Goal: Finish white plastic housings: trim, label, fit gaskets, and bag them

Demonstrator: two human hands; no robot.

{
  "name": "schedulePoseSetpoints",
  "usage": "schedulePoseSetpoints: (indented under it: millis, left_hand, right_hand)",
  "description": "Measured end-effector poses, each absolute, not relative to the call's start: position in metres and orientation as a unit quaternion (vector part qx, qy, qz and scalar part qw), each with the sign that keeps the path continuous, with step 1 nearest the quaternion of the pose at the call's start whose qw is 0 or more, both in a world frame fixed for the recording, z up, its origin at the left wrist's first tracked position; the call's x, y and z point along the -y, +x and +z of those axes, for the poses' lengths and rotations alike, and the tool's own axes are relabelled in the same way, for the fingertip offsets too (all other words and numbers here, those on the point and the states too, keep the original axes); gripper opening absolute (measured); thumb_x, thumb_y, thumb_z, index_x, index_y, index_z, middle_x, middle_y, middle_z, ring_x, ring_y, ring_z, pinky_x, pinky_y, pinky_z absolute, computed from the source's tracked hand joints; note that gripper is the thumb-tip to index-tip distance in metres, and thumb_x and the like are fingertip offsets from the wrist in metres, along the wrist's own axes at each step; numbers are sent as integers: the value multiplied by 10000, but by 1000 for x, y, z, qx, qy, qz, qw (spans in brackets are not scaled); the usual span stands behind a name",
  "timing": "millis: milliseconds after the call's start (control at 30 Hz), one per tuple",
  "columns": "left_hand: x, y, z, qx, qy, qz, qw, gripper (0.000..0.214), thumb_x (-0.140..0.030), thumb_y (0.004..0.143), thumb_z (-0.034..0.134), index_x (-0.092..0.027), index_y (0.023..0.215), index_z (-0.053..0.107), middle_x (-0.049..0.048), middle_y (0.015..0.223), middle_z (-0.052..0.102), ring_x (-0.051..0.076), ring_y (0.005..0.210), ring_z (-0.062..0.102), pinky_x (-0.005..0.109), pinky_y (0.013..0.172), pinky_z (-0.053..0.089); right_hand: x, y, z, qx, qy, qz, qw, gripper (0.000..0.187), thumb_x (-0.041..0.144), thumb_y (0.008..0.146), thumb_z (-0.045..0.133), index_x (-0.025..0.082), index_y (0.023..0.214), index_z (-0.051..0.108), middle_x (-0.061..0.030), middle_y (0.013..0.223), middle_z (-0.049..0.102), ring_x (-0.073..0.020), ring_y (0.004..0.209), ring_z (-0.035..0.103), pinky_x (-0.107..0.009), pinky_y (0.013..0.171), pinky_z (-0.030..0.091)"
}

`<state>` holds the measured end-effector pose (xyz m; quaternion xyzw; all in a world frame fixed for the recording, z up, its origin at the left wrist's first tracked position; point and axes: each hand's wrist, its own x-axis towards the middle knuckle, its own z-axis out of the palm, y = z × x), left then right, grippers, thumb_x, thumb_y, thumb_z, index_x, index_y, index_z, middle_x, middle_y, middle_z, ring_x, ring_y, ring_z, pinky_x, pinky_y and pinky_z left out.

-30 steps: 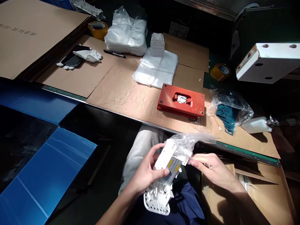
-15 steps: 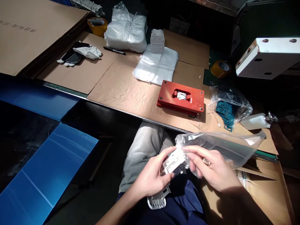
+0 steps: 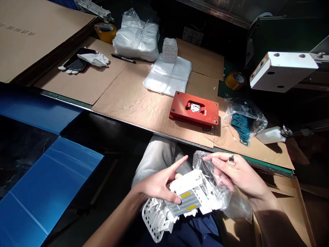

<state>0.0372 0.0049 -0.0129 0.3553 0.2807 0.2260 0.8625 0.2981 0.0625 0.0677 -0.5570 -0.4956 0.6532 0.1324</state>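
Over my lap, my left hand grips a white plastic housing with a grey panel and two yellow strips on its face. Its thumb lies on the panel and the index finger points out. The housing is tilted, with a slotted, rounded end toward my lower left. At its right end, a clear plastic bag is around the housing's edge. My right hand, with a ring on one finger, pinches the bag near its opening.
On the cardboard-covered table sit a red fixture, a stack of clear bags with a white part on it, and a bag of teal pieces. A white bottle lies at right. A blue sheet is at left.
The housing has turned and come further out of the bag, showing its grey panel and yellow strips. The bag has bunched downward at the right. My view has shifted slightly.
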Motion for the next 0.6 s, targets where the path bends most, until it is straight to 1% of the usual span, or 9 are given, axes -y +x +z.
schedulePoseSetpoints:
  millis: [67, 133, 233, 333, 400, 500, 533, 567, 600]
  left_hand:
    - [-12, 40, -13, -286, 402, 182, 850, 1345, -214, 639, 890, -310, 1619, -26, -5, 940, 647, 165, 797, 635, 283, 722, 508]
    - [-18, 40, -11, -321, 413, 187, 832, 1286, -192, 643, 878, -331, 1622, 55, 22, 1015, 658, 183, 837, 645, 295, 727, 515]
    - [-20, 34, -5, -385, 338, 285, 810, 1136, -203, 682, 860, -292, 1601, 198, 96, 1217, 650, 237, 1017, 662, 336, 847, 526]
    - [-18, 26, -3, -388, 257, 389, 795, 1020, -258, 736, 833, -267, 1574, 251, 129, 1281, 634, 277, 1080, 666, 383, 911, 529]
    - [-17, 24, -5, -348, 252, 389, 815, 1099, -265, 724, 840, -286, 1598, 175, 109, 1209, 667, 280, 1026, 689, 389, 880, 541]
    - [-21, 32, -8, -275, 307, 272, 870, 1347, -209, 659, 881, -307, 1612, -65, 27, 990, 713, 222, 864, 711, 321, 765, 541]
    - [-23, 36, -8, -254, 324, 225, 883, 1397, -183, 640, 890, -310, 1604, -112, 1, 932, 715, 199, 805, 705, 296, 723, 534]
    - [-25, 42, -9, -235, 334, 188, 893, 1399, -171, 631, 892, -314, 1607, -100, -14, 898, 715, 185, 767, 695, 285, 693, 529]
    - [-27, 47, -9, -222, 337, 166, 900, 1342, -177, 628, 894, -314, 1617, -3, -15, 889, 717, 183, 755, 689, 289, 681, 531]
  right_hand:
    - [-63, 300, 71, 508, -553, 652, 104, 517, 582, 942, 577, 169, 1234, 683, 7, 547, 658, -94, 333, 432, -244, 401, 345]
    - [-65, 308, 76, 517, -571, 629, 109, 504, 579, 932, 589, 174, 1211, 696, 14, 521, 643, -88, 323, 423, -231, 389, 326]
    - [-68, 327, 82, 498, -632, 567, 178, 506, 565, 899, 650, 154, 1189, 701, 27, 467, 599, -90, 332, 423, -231, 411, 375]
    - [-66, 335, 80, 458, -659, 546, 239, 558, 577, 875, 673, 131, 1210, 680, 4, 509, 630, -87, 313, 411, -226, 360, 306]
    - [-64, 330, 75, 444, -644, 573, 244, 564, 581, 881, 656, 134, 1224, 663, -11, 541, 656, -88, 304, 419, -220, 339, 258]
    - [-62, 315, 66, 446, -607, 624, 209, 544, 565, 906, 627, 132, 1235, 653, -19, 542, 665, -82, 303, 421, -202, 339, 228]
    - [-62, 311, 64, 450, -591, 641, 192, 538, 559, 914, 618, 130, 1236, 657, -21, 539, 667, -76, 300, 409, -198, 341, 219]
    - [-62, 309, 63, 456, -573, 659, 174, 531, 555, 921, 610, 131, 1236, 664, -23, 537, 668, -70, 297, 395, -195, 343, 214]
    - [-62, 308, 63, 463, -554, 674, 156, 522, 555, 928, 601, 136, 1231, 676, -22, 531, 665, -65, 297, 381, -195, 346, 211]
